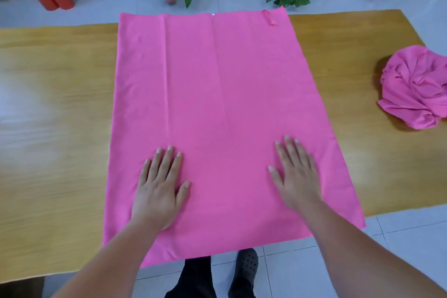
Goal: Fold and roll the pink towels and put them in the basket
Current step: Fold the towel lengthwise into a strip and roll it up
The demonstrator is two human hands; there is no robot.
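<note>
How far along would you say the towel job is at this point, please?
Early. Done: one pink towel lies spread flat on the wooden table. In hand: the left hand and right hand rest flat on its near end, with no fold yet. Left: folding and rolling it, then the crumpled pink towel at the right. No basket is in view.

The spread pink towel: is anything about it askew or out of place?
Slightly. The spread towel lies skewed on the table, its near edge hanging over the front. A second pink towel sits crumpled at the table's right end.
</note>
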